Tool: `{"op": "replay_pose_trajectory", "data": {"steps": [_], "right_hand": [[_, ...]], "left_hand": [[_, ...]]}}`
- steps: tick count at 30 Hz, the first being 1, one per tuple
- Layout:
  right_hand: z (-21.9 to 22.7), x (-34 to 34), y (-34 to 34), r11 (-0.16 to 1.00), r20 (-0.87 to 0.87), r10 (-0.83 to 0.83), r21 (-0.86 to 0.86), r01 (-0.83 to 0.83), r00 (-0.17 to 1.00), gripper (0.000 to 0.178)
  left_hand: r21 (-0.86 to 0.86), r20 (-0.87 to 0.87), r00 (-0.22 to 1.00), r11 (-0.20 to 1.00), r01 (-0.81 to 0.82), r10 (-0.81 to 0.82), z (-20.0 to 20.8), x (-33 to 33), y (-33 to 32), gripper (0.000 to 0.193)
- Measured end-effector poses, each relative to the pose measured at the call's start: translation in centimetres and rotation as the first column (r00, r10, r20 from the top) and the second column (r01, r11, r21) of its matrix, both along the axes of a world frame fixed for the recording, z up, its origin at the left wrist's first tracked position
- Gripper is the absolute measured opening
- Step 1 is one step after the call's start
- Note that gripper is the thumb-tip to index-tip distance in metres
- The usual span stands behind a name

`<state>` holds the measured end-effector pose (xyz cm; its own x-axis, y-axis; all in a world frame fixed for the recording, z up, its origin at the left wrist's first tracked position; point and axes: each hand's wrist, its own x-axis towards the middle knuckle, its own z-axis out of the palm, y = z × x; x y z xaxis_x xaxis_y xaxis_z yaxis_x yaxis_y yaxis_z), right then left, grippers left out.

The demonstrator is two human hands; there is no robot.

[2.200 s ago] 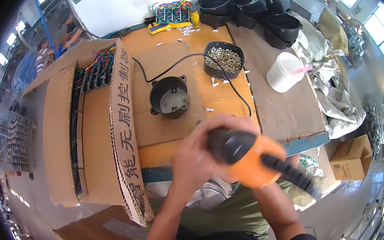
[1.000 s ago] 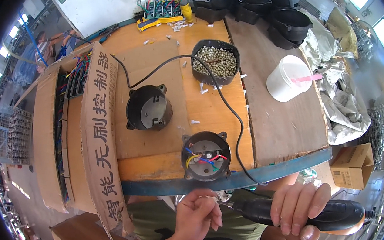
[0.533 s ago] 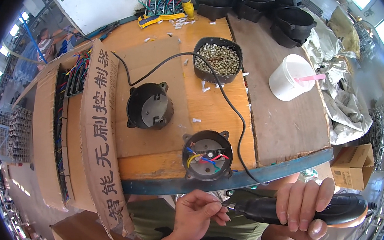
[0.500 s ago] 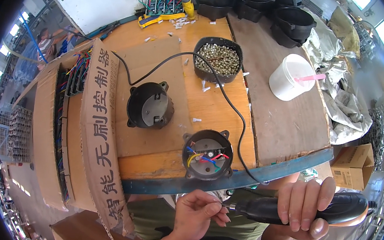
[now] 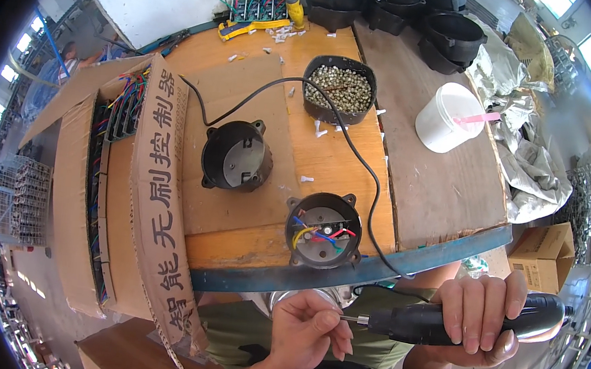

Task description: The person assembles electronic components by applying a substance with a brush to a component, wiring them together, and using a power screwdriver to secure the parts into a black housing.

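Note:
My right hand [image 5: 480, 315] is wrapped round a black electric screwdriver [image 5: 418, 323], held level in front of my body with its bit pointing left. The thumb and index finger of my left hand [image 5: 302, 328] are pinched together at the tip of the thin bit [image 5: 348, 317]. Whatever small thing they hold there is hidden. Just beyond, at the table's near edge, stands a round black housing [image 5: 290, 238] with red, yellow, blue and green wires inside. Another black housing [image 5: 263, 163], showing a bare metal bottom, sits farther left on a cardboard sheet [image 5: 195, 210].
A cardboard box [image 5: 160, 170] of wired boards stands left. A black tub of small metal parts [image 5: 337, 92], a white bucket [image 5: 435, 123] and stacked black housings [image 5: 451, 39] lie farther back. A black cord [image 5: 374, 186] crosses the table. White connectors [image 5: 307, 179] lie scattered.
The screwdriver has shifted slightly right, and more of its bit shows beside my left fingers. The view has moved a little; the things on the table stay put.

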<state>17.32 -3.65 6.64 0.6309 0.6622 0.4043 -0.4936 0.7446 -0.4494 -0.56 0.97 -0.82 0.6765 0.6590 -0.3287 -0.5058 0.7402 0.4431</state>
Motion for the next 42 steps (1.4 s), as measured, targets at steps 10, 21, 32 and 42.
{"op": "replay_pose_trajectory", "data": {"steps": [10,21,32,42], "right_hand": [[1.0,-0.1,0.6,0.994,-0.047,-0.056,0.091,0.060,0.997,0.023],[1.3,1.3,6.4,0.946,0.302,0.058,-0.321,0.044,0.951,0.033],[-0.3,0.1,7.5,0.788,0.463,0.239,-0.606,0.108,0.854,0.031],[-1.9,1.1,7.0,0.814,0.436,0.182,-0.569,0.114,0.881,0.032]], "left_hand": [[0.442,-0.144,0.985,0.897,-0.021,0.094,2.0,0.5,2.2,0.049],[0.602,-0.599,0.434,0.021,0.798,0.673,3.5,1.1,9.9,0.072],[0.639,-0.675,0.542,0.028,0.769,0.501,1.8,2.2,11.5,0.070],[0.720,-0.628,0.612,0.060,0.692,0.480,0.4,2.4,11.2,0.063]]}}
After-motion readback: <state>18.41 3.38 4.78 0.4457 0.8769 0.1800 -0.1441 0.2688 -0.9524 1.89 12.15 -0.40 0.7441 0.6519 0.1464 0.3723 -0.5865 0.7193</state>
